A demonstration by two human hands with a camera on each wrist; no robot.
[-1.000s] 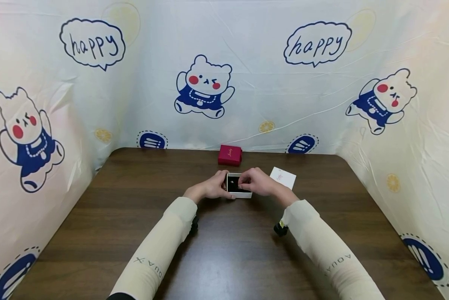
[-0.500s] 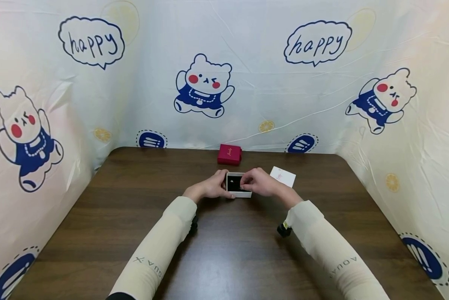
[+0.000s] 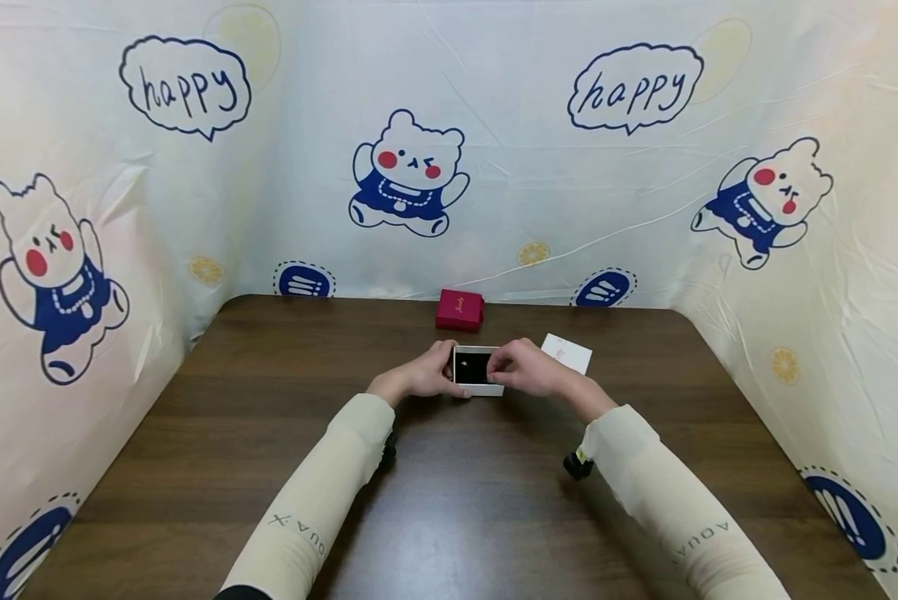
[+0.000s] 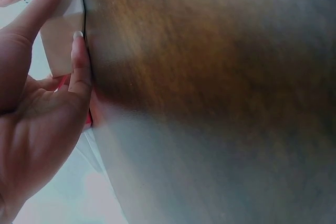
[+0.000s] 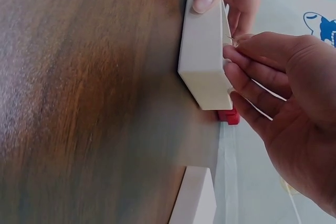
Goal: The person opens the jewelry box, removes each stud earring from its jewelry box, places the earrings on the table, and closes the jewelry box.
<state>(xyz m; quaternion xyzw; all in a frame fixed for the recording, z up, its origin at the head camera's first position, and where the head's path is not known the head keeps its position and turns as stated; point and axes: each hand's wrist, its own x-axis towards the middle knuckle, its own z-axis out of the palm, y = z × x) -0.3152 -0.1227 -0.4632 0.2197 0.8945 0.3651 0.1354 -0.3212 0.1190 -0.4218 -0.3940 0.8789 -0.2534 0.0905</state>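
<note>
A small white jewelry box [image 3: 484, 390] lies uncovered on the table, lined with black padding [image 3: 474, 372]. On that padding's left part sits a tiny star-shaped stud [image 3: 464, 363]. My left hand [image 3: 423, 372] grips the box's left end; its thumb presses the near wall, as the left wrist view of the box [image 4: 62, 40] shows. Over the right end, my right hand [image 3: 527, 367] pinches a tiny earring between thumb and forefinger. Only the earring's thin metal post [image 5: 231, 39] shows; the fingers hide the rest. Other right fingertips rest at the box's edge.
A white lid [image 3: 566, 353] with faint print lies behind and right of the right hand. Farther back stands a red box [image 3: 459, 309] with gold lettering. Printed cloth [image 3: 411, 67] walls off the back and sides of the brown wooden table [image 3: 449, 500].
My right hand has shifted slightly to the right, uncovering more of the black padding. The left hand and the box have stayed in place.
</note>
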